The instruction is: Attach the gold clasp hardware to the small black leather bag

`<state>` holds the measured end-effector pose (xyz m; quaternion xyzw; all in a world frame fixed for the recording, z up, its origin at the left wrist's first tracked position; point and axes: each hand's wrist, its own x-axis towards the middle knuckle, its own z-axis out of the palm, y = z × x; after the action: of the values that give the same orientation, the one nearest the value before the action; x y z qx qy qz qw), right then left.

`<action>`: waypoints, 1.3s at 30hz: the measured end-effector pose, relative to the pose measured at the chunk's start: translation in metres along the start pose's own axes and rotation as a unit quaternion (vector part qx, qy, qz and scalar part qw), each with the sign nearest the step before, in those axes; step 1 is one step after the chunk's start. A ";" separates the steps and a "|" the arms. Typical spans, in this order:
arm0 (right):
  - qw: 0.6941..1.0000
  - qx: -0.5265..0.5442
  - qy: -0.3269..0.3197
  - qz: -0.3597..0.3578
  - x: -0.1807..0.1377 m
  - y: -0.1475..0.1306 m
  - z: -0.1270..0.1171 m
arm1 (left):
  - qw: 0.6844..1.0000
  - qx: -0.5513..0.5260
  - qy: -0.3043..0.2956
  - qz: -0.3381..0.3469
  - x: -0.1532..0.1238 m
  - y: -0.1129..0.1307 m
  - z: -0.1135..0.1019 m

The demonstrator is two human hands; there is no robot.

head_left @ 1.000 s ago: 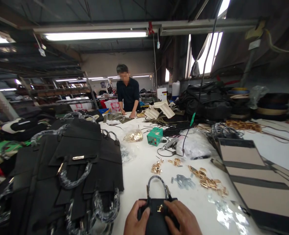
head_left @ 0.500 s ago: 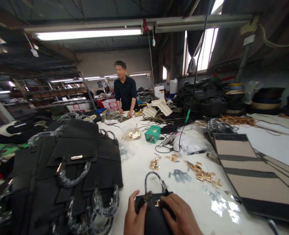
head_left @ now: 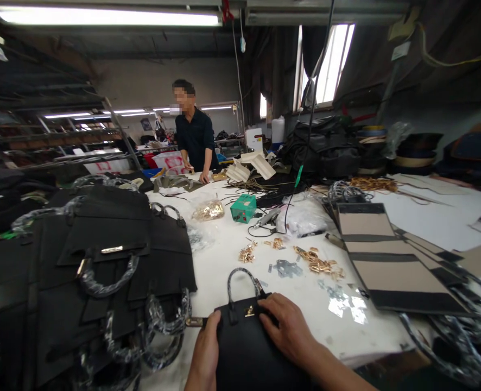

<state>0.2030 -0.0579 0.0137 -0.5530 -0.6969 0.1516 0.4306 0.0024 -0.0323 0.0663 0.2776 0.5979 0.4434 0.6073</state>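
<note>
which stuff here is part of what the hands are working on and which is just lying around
In hand:
small black handbag
its gold clasp
left hand
right hand

Lying about:
pile of black bags
loose gold fittings
green box
beige panels

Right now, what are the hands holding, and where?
Small black leather handbag: left hand on its left edge by the strap tab, right hand on the front flap near the gold clasp.
</note>
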 end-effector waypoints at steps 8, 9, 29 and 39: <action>0.999 0.036 0.023 0.022 0.018 0.004 -0.027 | 0.992 0.099 0.053 0.053 0.024 0.011 -0.004; 0.999 0.030 0.030 0.032 0.024 0.008 -0.033 | 0.991 0.103 0.059 0.057 0.027 0.013 -0.003; 0.927 -0.184 -0.012 0.327 0.158 0.124 -0.037 | 0.999 0.033 0.015 0.023 0.034 0.012 -0.005; 0.938 -0.206 -0.017 0.279 0.146 0.124 -0.046 | 0.998 0.024 0.025 0.060 0.021 0.016 -0.003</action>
<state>0.3149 0.1041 0.0187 -0.7990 -0.5379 0.1287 0.2358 -0.0061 -0.0075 0.0693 0.3161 0.6060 0.4711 0.5576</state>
